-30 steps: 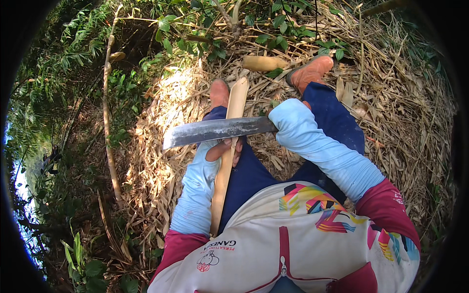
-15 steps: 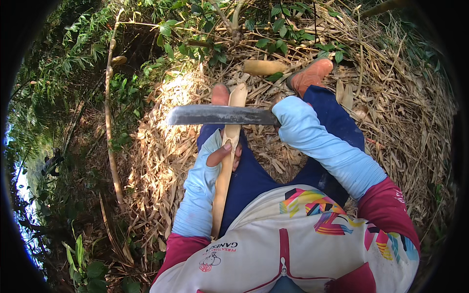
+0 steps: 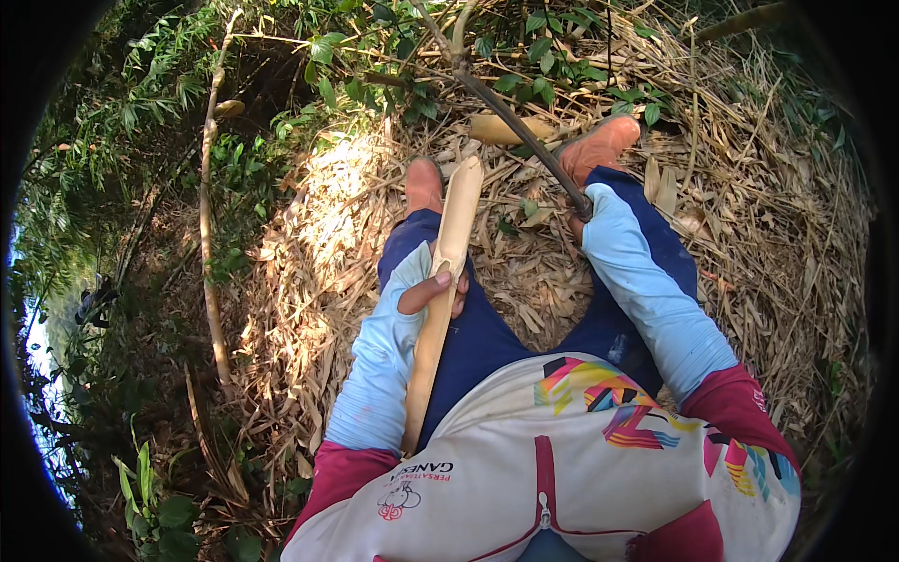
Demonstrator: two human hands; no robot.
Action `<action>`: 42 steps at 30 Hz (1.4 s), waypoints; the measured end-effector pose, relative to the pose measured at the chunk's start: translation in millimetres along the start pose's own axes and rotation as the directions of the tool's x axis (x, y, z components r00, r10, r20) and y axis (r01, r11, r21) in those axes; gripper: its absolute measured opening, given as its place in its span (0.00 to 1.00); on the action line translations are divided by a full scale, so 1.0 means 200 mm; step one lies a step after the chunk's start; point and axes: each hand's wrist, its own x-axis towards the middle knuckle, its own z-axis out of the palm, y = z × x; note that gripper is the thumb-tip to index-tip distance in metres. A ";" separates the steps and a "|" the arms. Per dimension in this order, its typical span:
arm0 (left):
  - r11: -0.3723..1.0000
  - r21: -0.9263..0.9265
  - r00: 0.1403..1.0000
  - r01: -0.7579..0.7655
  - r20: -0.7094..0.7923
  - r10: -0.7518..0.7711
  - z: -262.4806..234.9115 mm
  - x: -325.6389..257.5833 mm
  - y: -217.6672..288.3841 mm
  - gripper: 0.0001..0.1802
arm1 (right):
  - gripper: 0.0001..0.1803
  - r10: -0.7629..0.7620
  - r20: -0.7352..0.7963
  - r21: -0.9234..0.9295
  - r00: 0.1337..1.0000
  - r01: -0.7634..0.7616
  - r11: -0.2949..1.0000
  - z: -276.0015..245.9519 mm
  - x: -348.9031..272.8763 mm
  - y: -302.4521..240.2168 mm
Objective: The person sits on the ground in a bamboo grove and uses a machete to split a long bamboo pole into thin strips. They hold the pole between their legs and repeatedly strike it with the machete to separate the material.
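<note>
The left grip (image 3: 427,294) holds a long, pale bamboo strip (image 3: 461,208) pointing away; the right grip (image 3: 578,225) holds a long, dark metal knife (image 3: 523,132), apart, slanting left.

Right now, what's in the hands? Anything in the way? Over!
Left hand gripping strip. Right hand holding machete, apart from strip. Nothing seen between them; stub lies by right boot.

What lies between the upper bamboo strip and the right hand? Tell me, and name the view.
Dry leaf litter with a few small green leaves lies between the bamboo strip and right hand, in the head view.
</note>
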 end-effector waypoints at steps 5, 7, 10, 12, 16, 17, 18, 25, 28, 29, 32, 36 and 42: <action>0.999 0.049 0.995 -0.023 0.098 0.018 0.00 0.03 0.04 0.35 | 0.17 0.114 0.016 0.121 0.993 -0.115 0.986 0.03 -0.06 0.13; 0.996 0.086 0.999 -0.014 0.038 0.010 0.04 0.02 0.04 0.37 | 0.17 0.101 0.012 0.112 0.995 -0.101 0.989 0.02 -0.07 0.11; 0.993 0.118 0.999 0.027 0.016 -0.029 0.07 0.01 0.06 0.40 | 0.17 0.051 0.011 0.063 0.999 -0.052 0.997 -0.05 -0.10 -0.04; 0.988 0.137 0.998 0.066 -0.014 -0.065 0.09 0.00 0.07 0.40 | 0.18 0.051 0.038 0.101 0.998 -0.055 0.993 -0.08 -0.12 -0.12; 0.986 0.166 0.999 0.034 0.033 -0.040 0.08 0.04 0.04 0.35 | 0.18 -0.416 0.001 -0.134 0.909 0.413 0.901 -0.03 -0.12 -0.10; 0.986 0.163 0.998 0.042 0.048 -0.051 0.04 0.04 0.01 0.32 | 0.18 -0.440 0.068 -0.186 0.896 0.444 0.876 -0.03 -0.13 -0.16; 0.986 0.160 0.996 0.051 0.063 -0.061 -0.01 0.05 -0.02 0.29 | 0.17 -0.457 0.135 -0.235 0.879 0.477 0.847 -0.03 -0.14 -0.22; 0.967 0.238 0.995 0.094 0.001 -0.097 0.00 0.04 -0.04 0.15 | 0.10 -0.401 0.312 -0.318 0.861 0.493 0.810 0.05 -0.14 -0.34; 0.975 0.195 0.992 0.106 0.041 -0.116 -0.04 0.06 -0.05 0.15 | 0.09 -0.405 0.284 -0.270 0.869 0.478 0.836 0.06 -0.10 -0.29; 0.980 0.166 0.992 0.106 0.047 -0.116 -0.04 0.06 -0.05 0.16 | 0.09 -0.402 0.291 -0.259 0.868 0.476 0.841 0.06 -0.12 -0.31; 0.978 0.201 0.999 0.053 -0.020 -0.050 0.07 0.02 -0.01 0.20 | 0.08 -0.335 0.399 -0.367 0.854 0.483 0.795 0.07 -0.12 -0.37; 0.988 0.149 0.999 0.032 0.009 -0.034 0.06 0.04 -0.02 0.29 | 0.09 -0.485 0.126 -0.255 0.865 0.501 0.827 0.07 -0.03 -0.25; 0.980 0.190 0.998 0.062 -0.019 -0.060 0.05 0.03 -0.02 0.17 | 0.10 -0.368 0.451 -0.327 0.813 0.535 0.779 0.06 -0.07 -0.40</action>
